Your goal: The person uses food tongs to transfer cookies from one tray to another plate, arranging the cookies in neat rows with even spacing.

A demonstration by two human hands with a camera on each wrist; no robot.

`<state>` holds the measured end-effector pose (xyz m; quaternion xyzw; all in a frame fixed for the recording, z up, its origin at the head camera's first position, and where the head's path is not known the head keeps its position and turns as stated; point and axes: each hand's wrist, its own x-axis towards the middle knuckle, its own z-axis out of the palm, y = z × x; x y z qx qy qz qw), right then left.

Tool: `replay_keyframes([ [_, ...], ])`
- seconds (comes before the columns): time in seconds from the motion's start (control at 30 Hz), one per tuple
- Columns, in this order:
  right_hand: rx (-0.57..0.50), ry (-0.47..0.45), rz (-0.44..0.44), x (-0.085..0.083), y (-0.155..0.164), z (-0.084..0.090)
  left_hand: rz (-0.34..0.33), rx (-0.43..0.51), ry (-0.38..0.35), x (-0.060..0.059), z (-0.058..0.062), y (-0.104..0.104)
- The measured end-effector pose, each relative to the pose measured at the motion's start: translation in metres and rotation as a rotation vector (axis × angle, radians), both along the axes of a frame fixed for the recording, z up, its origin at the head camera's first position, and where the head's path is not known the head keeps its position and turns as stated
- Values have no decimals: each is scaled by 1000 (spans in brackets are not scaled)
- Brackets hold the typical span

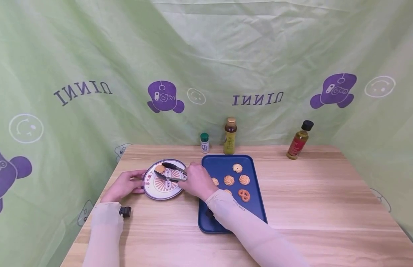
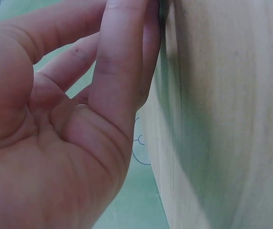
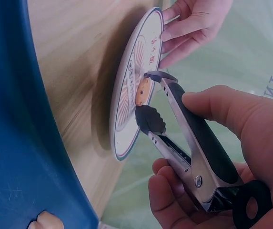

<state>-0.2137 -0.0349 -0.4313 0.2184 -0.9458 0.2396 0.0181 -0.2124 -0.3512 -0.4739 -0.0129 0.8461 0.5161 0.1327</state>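
Note:
My left hand grips the left rim of a round white plate with a blue edge and a red-striped print. In the left wrist view, the fingers run up beside the wooden tabletop. Reaching across from the other side, my right hand holds a pair of black-and-silver tongs by the handles. The black tong heads point down at the plate, one on either side of a round golden cookie. That cookie lies on the plate's upper left part.
A blue tray bears several swirl cookies and a pretzel-shaped one, partly under the right forearm. Along the back stand a green-capped shaker, a yellow-labelled bottle and a black-capped bottle with a red label.

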Motion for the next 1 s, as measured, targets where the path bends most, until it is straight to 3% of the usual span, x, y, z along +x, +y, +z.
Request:
replay_keyframes([
  [0.5,-89,-86,-21,7,16,9,-10,-1,-3,-1,-1,-3],
  [1.0,-189,-107,-102,25,70,7,0,-6,-6,-2,-2,-2],
])
